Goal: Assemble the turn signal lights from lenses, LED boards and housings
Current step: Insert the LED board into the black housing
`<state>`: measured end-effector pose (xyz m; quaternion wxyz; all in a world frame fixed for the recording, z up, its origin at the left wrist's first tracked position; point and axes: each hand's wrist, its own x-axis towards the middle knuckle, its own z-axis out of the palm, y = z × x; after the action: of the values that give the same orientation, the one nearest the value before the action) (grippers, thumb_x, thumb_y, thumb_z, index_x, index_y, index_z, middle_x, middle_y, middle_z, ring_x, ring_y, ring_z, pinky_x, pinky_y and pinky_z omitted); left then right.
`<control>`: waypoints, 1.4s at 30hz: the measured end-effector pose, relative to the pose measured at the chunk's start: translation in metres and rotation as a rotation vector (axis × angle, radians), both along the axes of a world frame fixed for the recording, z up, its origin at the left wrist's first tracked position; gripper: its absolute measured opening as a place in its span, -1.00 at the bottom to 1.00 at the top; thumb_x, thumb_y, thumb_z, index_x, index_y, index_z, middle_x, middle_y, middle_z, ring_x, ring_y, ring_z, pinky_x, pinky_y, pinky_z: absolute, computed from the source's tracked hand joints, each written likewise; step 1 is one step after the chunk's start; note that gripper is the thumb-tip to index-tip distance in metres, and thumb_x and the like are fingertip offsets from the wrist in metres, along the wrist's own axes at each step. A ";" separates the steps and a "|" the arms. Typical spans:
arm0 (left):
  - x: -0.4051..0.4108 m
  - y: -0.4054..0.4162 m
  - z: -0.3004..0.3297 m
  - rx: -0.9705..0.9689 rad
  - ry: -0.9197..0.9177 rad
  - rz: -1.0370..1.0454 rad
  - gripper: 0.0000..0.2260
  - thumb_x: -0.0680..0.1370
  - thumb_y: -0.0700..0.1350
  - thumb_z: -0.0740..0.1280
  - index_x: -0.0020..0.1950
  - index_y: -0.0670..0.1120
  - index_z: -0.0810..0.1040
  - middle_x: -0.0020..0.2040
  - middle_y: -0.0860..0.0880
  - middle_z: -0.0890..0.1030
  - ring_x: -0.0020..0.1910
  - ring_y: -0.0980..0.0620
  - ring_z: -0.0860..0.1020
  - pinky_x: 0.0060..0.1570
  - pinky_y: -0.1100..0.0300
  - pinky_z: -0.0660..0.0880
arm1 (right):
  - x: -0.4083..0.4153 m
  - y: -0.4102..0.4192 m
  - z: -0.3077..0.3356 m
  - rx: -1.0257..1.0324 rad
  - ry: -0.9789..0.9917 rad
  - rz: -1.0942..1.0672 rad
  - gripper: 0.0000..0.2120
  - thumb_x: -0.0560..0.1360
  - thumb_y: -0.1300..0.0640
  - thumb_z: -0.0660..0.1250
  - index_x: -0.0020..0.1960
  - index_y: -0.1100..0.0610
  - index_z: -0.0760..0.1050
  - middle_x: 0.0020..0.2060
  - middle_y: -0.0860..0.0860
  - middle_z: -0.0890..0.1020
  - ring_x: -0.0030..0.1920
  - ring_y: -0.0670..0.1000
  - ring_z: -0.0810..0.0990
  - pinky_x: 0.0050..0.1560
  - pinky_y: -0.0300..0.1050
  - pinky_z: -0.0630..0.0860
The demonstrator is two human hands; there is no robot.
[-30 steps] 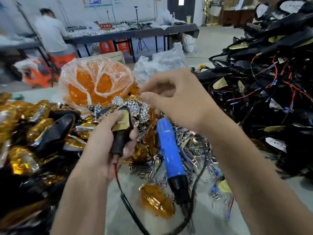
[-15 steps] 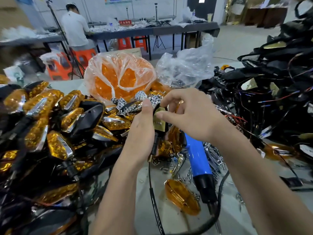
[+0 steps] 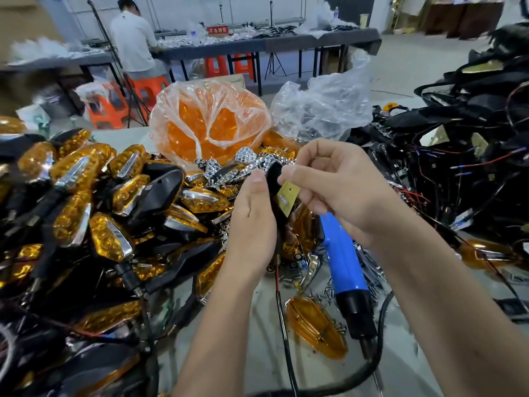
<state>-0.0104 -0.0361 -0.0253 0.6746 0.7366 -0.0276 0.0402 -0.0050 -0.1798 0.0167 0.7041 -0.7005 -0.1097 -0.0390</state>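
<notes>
My left hand (image 3: 252, 222) grips a black turn signal housing (image 3: 274, 179) upright, its wire (image 3: 282, 308) hanging down to the table. My right hand (image 3: 337, 184) pinches a small tan LED board (image 3: 288, 196) against the housing's open side. A loose amber lens (image 3: 315, 328) lies on the table below my hands. Chrome reflector pieces (image 3: 246, 159) sit just behind my hands.
A blue electric screwdriver (image 3: 343, 267) lies right of the lens among loose screws. Finished amber lights (image 3: 94, 202) are piled at left, black wired housings (image 3: 472, 167) at right. A bag of orange lenses (image 3: 209, 124) stands behind. A person works at the far tables.
The view has shifted left and down, so both hands now sit more central. My right hand has lowered onto the LED board at the housing held by my left hand.
</notes>
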 end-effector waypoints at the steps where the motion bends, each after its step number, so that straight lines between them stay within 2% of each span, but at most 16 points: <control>1: 0.000 -0.001 0.001 -0.031 -0.019 0.004 -0.35 0.61 0.41 0.00 0.45 0.02 0.49 0.37 -0.26 0.57 0.39 -0.38 0.49 0.40 -0.40 0.39 | -0.001 0.000 -0.001 0.060 0.019 0.075 -0.84 0.48 0.23 0.55 -0.06 0.23 0.58 -0.20 0.35 0.62 -0.42 0.03 0.48 -0.43 -0.24 0.48; 4: 0.001 -0.002 0.000 -0.065 -0.027 0.012 -0.45 0.66 0.32 0.00 0.36 0.01 0.56 0.20 -0.25 0.66 0.17 -0.37 0.61 0.20 -0.34 0.54 | -0.001 -0.001 -0.005 0.109 0.014 0.257 -0.80 0.43 0.21 0.52 0.04 0.24 0.67 -0.10 0.23 0.57 -0.19 0.03 0.65 -0.13 -0.19 0.66; 5: 0.002 -0.001 -0.002 -0.074 -0.022 0.014 -0.46 0.68 0.30 0.00 0.31 -0.01 0.59 0.09 -0.20 0.70 0.00 -0.30 0.67 0.01 -0.24 0.62 | -0.001 -0.001 -0.006 0.092 -0.009 0.265 -0.84 0.46 0.26 0.51 0.03 0.25 0.69 -0.10 0.21 0.58 -0.15 0.04 0.67 -0.08 -0.16 0.68; 6: 0.003 0.000 -0.003 -0.089 -0.018 0.012 -0.47 0.71 0.27 0.00 0.24 -0.04 0.61 -0.09 -0.13 0.70 -0.25 -0.17 0.66 -0.26 -0.05 0.61 | 0.000 -0.001 -0.006 0.068 -0.033 0.248 -0.90 0.49 0.30 0.51 0.01 0.25 0.69 -0.13 0.19 0.60 -0.16 0.03 0.68 -0.09 -0.14 0.69; 7: 0.003 0.002 -0.004 -0.101 -0.015 0.011 -0.46 0.72 0.25 -0.01 0.16 -0.09 0.61 -0.25 -0.08 0.65 -0.43 -0.07 0.56 -0.45 0.11 0.49 | 0.001 -0.002 -0.006 0.033 -0.055 0.211 -0.95 0.51 0.33 0.50 -0.03 0.24 0.69 -0.19 0.16 0.63 -0.22 0.01 0.68 -0.15 -0.13 0.68; 9: 0.004 0.004 -0.005 -0.122 0.007 -0.002 -0.43 0.72 0.25 -0.01 0.14 -0.15 0.59 -0.33 -0.05 0.61 -0.53 0.02 0.46 -0.56 0.21 0.36 | 0.002 -0.003 -0.006 -0.070 -0.120 0.083 -0.94 0.51 0.29 0.54 -0.12 0.19 0.68 -0.34 0.05 0.65 -0.37 -0.02 0.63 -0.31 -0.16 0.63; 12: 0.002 0.004 -0.003 -0.158 -0.014 -0.108 -0.40 0.70 0.28 -0.02 0.14 -0.19 0.57 -0.30 -0.09 0.65 -0.53 0.02 0.44 -0.55 0.22 0.36 | 0.006 -0.005 -0.008 -0.138 -0.206 -0.099 -0.90 0.47 0.22 0.59 -0.15 0.17 0.68 -0.39 0.05 0.65 -0.47 0.01 0.59 -0.45 -0.18 0.56; 16: 0.000 0.000 -0.002 -0.119 -0.077 -0.147 -0.41 0.66 0.31 0.01 0.05 -0.12 0.63 -0.28 -0.07 0.66 -0.49 0.05 0.48 -0.53 0.25 0.39 | 0.008 -0.009 -0.009 -0.175 -0.234 -0.163 -0.91 0.47 0.22 0.59 -0.14 0.15 0.69 -0.36 0.03 0.68 -0.44 0.05 0.65 -0.39 -0.09 0.63; 22: -0.005 -0.007 -0.001 -0.064 -0.150 -0.035 -0.63 0.65 0.26 0.08 -0.17 0.38 0.64 -0.33 0.14 0.60 -0.43 0.18 0.50 -0.50 0.27 0.43 | 0.008 -0.010 -0.011 -0.266 -0.255 -0.217 -0.87 0.45 0.22 0.60 -0.14 0.14 0.64 -0.31 0.00 0.67 -0.40 -0.04 0.62 -0.42 -0.20 0.57; 24: -0.008 -0.009 -0.001 -0.080 -0.182 -0.027 -0.64 0.66 0.24 0.07 -0.14 0.43 0.62 -0.31 0.19 0.61 -0.39 0.23 0.51 -0.49 0.29 0.43 | 0.007 -0.009 -0.012 -0.213 -0.229 -0.195 -0.82 0.48 0.24 0.57 -0.04 0.17 0.58 -0.22 0.05 0.64 -0.40 0.00 0.61 -0.44 -0.18 0.56; 28: -0.009 -0.006 -0.003 -0.151 -0.265 -0.014 -0.68 0.69 0.19 0.04 0.07 0.11 0.54 -0.24 0.08 0.58 -0.37 0.15 0.52 -0.50 0.28 0.39 | 0.007 -0.009 -0.010 -0.175 -0.173 -0.048 -0.97 0.59 0.21 0.46 0.01 0.15 0.68 -0.18 0.10 0.70 -0.40 0.22 0.59 -0.44 -0.10 0.53; 30: -0.008 -0.005 -0.003 -0.178 -0.251 -0.033 -0.65 0.69 0.20 0.03 0.12 0.01 0.49 -0.25 0.08 0.57 -0.38 0.12 0.51 -0.50 0.25 0.40 | 0.007 -0.009 -0.008 -0.185 -0.188 -0.045 -0.92 0.60 0.21 0.44 -0.04 0.14 0.71 -0.23 0.12 0.71 -0.39 0.31 0.61 -0.42 -0.04 0.57; 32: -0.008 -0.005 -0.001 -0.204 -0.210 -0.105 -0.60 0.67 0.22 0.04 0.16 -0.06 0.47 -0.22 0.00 0.59 -0.39 0.05 0.50 -0.48 0.19 0.42 | 0.006 -0.009 -0.006 -0.195 -0.207 -0.093 -0.88 0.60 0.21 0.43 -0.08 0.12 0.72 -0.29 0.11 0.71 -0.44 0.25 0.61 -0.42 0.01 0.59; 35: -0.008 -0.002 0.003 -0.195 -0.138 -0.262 -0.55 0.67 0.18 0.14 0.18 -0.22 0.46 -0.13 -0.23 0.63 -0.39 -0.05 0.49 -0.44 0.16 0.44 | 0.006 -0.007 -0.005 -0.204 -0.250 -0.238 -0.81 0.59 0.23 0.42 -0.17 0.05 0.68 -0.42 0.02 0.67 -0.56 0.04 0.57 -0.51 -0.13 0.52; 38: -0.007 0.004 0.002 -0.174 -0.116 -0.337 -0.81 0.69 -0.01 0.26 0.08 -0.12 0.54 -0.08 -0.20 0.69 -0.37 -0.04 0.54 -0.38 0.18 0.50 | 0.005 -0.009 -0.002 -0.222 -0.313 -0.303 -0.84 0.58 0.21 0.44 -0.17 0.04 0.67 -0.41 -0.01 0.65 -0.57 0.01 0.56 -0.51 -0.22 0.47; 42: -0.006 0.003 0.001 -0.203 -0.131 -0.292 -0.83 0.61 -0.06 0.30 0.08 -0.15 0.57 -0.09 -0.27 0.66 -0.40 -0.08 0.54 -0.37 0.13 0.48 | 0.003 -0.008 0.001 -0.191 -0.316 -0.259 -0.90 0.56 0.22 0.46 -0.12 0.11 0.68 -0.37 0.06 0.66 -0.56 0.08 0.57 -0.51 -0.16 0.48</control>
<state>-0.0168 -0.0335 -0.0243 0.7408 0.6488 -0.1738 -0.0078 -0.0024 -0.1882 0.0179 0.5978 -0.7573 -0.1310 -0.2278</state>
